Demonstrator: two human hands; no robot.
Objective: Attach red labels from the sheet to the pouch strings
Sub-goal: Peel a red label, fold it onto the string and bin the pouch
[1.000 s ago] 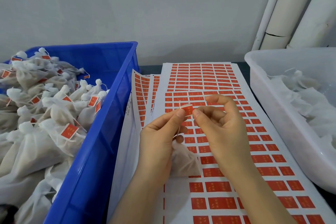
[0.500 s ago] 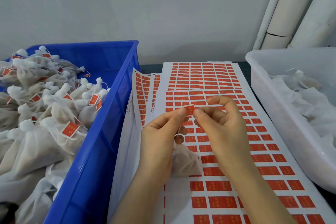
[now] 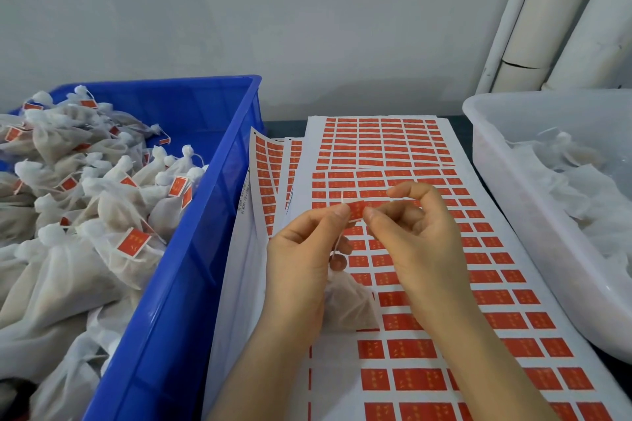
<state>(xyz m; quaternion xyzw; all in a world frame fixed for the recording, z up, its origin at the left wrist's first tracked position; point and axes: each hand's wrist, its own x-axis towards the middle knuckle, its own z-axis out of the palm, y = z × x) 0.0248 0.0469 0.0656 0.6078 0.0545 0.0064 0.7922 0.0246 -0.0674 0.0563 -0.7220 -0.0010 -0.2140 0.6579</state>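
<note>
A small red label (image 3: 356, 209) is pinched between the fingertips of my left hand (image 3: 301, 260) and my right hand (image 3: 413, 243), above the label sheet (image 3: 444, 284). A thin white string (image 3: 337, 243) runs down from the label to a white mesh pouch (image 3: 345, 308), which hangs under my left palm and rests on the sheet. My left hand's lower fingers hold the string near the pouch's neck. My right forefinger is raised and curled above the label.
A blue crate (image 3: 191, 249) at the left holds several white pouches with red labels (image 3: 133, 243). A translucent white tub (image 3: 513, 215) at the right holds several pouches without labels. More label sheets (image 3: 270, 178) lie fanned under the top one. White pipes (image 3: 547, 10) stand at the back right.
The red label has folded flatter over the string between my fingertips. Both hands stay in the same place; my right fingers have shifted slightly.
</note>
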